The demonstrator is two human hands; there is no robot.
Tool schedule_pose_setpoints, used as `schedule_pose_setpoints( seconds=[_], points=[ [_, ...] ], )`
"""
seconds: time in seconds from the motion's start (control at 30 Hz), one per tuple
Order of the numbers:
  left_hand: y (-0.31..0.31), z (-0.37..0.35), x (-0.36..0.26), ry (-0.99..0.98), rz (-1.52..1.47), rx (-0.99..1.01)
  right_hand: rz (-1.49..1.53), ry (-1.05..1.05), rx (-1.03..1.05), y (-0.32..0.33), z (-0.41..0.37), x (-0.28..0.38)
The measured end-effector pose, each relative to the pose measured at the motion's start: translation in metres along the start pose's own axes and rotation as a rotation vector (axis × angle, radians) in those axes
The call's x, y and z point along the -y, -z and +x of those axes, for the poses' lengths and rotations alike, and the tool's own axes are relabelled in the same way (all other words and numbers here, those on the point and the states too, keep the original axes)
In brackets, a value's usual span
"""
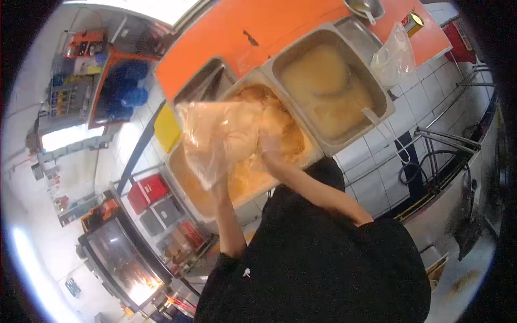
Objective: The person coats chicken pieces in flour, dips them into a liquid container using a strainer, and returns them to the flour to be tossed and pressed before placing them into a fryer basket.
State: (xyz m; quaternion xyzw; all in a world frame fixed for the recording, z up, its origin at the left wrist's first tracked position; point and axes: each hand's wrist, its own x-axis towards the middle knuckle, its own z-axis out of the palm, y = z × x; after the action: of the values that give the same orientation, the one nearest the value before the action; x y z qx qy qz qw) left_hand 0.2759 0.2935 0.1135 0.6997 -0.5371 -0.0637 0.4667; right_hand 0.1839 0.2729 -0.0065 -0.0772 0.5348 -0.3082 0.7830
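Observation:
A large clear plastic bag point(196, 137) with pale orange contents is over the pan of orange-brown powder point(242, 180). My left hand point(218, 153) is behind or inside the bag's clear film at its left part, its fingers blurred. At the bag's right side, my right hand point(266, 141) reaches over the powder; its fingers are smeared and blend with the powder's colour. Whether either hand grips the bag cannot be made out.
Right of the powder, a metal pan point(318, 81) holds cloudy tan liquid and a wire-handled tool point(385, 132). An orange counter point(215, 37) lies beyond. Another clear bag point(396, 56) and a can point(413, 22) are at upper right. A yellow object point(167, 129) is at left.

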Motion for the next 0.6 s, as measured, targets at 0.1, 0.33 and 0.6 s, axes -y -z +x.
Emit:
schedule_pose_setpoints(
  seconds=[0.1, 0.33, 0.6],
  points=[
    [0.003, 0.0, 0.004, 0.005, 0.004, -0.028, -0.417, 0.213, -0.145, -0.003, 0.036, -0.03],
    [0.02, -0.003, 0.009, 0.037, 0.043, -0.096, -0.503, 0.099, -0.012, -0.026, 0.028, -0.014],
    [0.037, -0.022, 0.023, 0.104, 0.055, -0.151, -0.361, -0.044, -0.065, -0.051, 0.027, -0.02]
  ],
)
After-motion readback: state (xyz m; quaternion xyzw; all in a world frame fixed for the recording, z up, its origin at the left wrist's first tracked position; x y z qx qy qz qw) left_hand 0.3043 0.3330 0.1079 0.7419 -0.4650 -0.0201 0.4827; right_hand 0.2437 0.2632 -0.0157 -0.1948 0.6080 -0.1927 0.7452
